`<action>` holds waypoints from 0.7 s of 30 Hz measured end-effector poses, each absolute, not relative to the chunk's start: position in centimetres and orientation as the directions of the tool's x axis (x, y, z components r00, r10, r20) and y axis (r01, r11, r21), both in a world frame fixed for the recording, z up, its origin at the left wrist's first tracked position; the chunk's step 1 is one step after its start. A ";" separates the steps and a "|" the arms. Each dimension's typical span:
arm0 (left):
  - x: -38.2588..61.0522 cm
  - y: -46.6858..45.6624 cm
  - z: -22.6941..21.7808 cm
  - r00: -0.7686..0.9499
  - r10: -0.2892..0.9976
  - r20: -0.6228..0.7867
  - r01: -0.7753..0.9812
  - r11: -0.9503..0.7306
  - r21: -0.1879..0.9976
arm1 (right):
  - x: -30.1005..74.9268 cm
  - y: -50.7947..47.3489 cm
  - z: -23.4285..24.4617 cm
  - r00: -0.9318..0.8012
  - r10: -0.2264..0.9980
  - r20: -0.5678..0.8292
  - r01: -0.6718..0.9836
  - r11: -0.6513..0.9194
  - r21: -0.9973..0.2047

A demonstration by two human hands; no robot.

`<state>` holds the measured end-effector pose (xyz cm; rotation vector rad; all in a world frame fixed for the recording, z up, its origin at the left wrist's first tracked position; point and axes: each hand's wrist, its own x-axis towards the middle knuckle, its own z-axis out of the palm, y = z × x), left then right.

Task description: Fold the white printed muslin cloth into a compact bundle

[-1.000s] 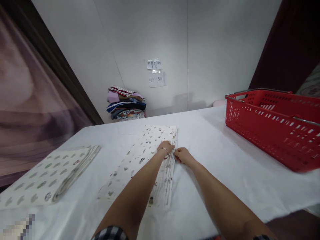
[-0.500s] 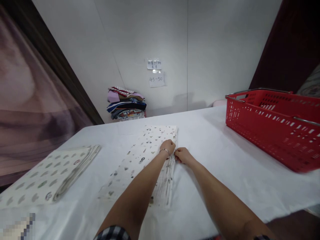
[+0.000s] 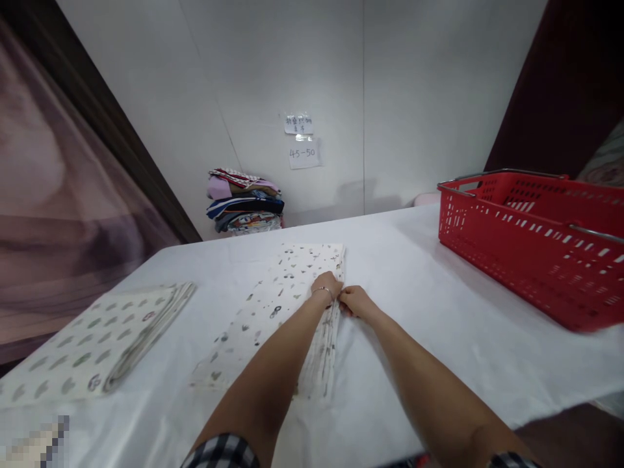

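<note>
A long folded white cloth (image 3: 273, 305) with small dark prints lies lengthwise on the white table (image 3: 414, 305). My left hand (image 3: 327, 284), with a thin bracelet at the wrist, rests closed on the cloth's right folded edge. My right hand (image 3: 355, 300) sits right beside it, fingers pinched on that same layered edge. Both forearms stretch out over the cloth's near half.
A second folded cloth (image 3: 92, 341) with green prints lies at the table's left. A red plastic basket (image 3: 531, 244) with metal handles stands at the right. A stack of folded coloured fabrics (image 3: 244, 203) sits against the back wall, below two paper notes (image 3: 302, 143).
Both hands have stayed on the cloth's right edge, shifting only slightly. The view has tilted a little.
</note>
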<state>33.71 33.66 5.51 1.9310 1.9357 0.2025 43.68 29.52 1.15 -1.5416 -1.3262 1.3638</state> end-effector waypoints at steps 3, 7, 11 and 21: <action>33.7 34.0 5.5 0.046 0.979 -0.198 0.924 0.034 0.382 | 43.7 29.4 1.3 -0.070 0.957 -0.282 0.250 -0.257 -0.934; 33.2 34.0 5.4 0.085 0.971 -0.222 0.909 0.015 0.416 | 43.8 29.3 1.3 -0.077 0.957 -0.281 0.252 -0.254 -0.934; 32.2 33.4 5.2 0.133 0.963 -0.233 0.891 -0.013 0.453 | 43.9 29.2 1.4 -0.081 0.958 -0.276 0.257 -0.247 -0.934; 29.2 28.0 4.8 0.142 0.973 -0.184 0.899 -0.049 0.435 | 44.0 29.1 1.3 -0.096 0.969 -0.226 0.353 -0.179 -0.918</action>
